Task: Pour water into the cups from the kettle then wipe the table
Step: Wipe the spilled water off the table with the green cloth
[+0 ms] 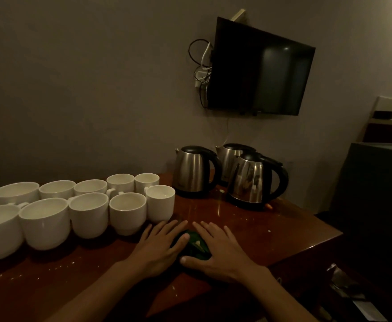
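Observation:
Several white cups (pixel 127 211) stand in two rows along the left of the brown table (pixel 283 231). Three steel kettles with black handles sit at the back right: one on the left (pixel 194 171), one in front (pixel 252 181), one behind (pixel 231 156). A small dark green cloth (pixel 196 246) lies on the table near the front. My left hand (pixel 159 246) and my right hand (pixel 218 248) both rest flat on the cloth, fingers spread, covering most of it.
Small droplets and specks dot the table surface (pixel 58 267). A dark wall-mounted TV (pixel 260 70) with loose cables hangs above the kettles. A dark box-like object (pixel 373 194) stands right of the table, whose right edge drops off near my right hand.

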{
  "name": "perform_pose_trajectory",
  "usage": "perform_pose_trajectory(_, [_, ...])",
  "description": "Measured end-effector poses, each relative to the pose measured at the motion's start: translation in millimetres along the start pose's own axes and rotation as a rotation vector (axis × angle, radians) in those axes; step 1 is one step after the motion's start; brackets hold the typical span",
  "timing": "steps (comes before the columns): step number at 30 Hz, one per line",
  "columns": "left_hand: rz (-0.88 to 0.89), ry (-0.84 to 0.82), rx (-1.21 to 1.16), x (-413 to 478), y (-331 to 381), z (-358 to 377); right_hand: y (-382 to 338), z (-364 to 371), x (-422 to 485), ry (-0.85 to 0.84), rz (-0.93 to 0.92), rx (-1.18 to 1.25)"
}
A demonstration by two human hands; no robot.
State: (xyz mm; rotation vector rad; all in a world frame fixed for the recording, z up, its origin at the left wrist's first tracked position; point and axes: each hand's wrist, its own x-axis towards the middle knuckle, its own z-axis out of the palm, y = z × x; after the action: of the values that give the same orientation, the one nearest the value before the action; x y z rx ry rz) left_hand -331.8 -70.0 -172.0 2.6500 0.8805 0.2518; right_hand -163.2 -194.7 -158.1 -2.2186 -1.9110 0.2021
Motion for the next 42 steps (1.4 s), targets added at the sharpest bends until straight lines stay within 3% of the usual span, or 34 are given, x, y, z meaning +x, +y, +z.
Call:
perform_pose_trajectory(12, [-0.004, -0.051, 0.012, -2, 1, -6, 7, 0, 5, 0.080, -0.064, 0.054])
perform_pose_trajectory(23, [0.052, -0.065, -0.004, 0, 8, -5, 13, -7, 3, 0.394, -0.132, 0.092])
perform_pose_trajectory(27, [0.088, 0.037, -0.016, 9, 11, -1, 22, -14, 1, 0.435, -0.119, 0.164])
perform_pose_trajectory(34, [0.148, 0.173, -0.295, 30, 29, -6, 44, -22, 9, 0.632, -0.054, 0.271])
perform_pose_trajectory(42, [0.037, 0.302, -0.555, 65, 44, -26, 58, -38, 43, 0.720, -0.036, 0.279])
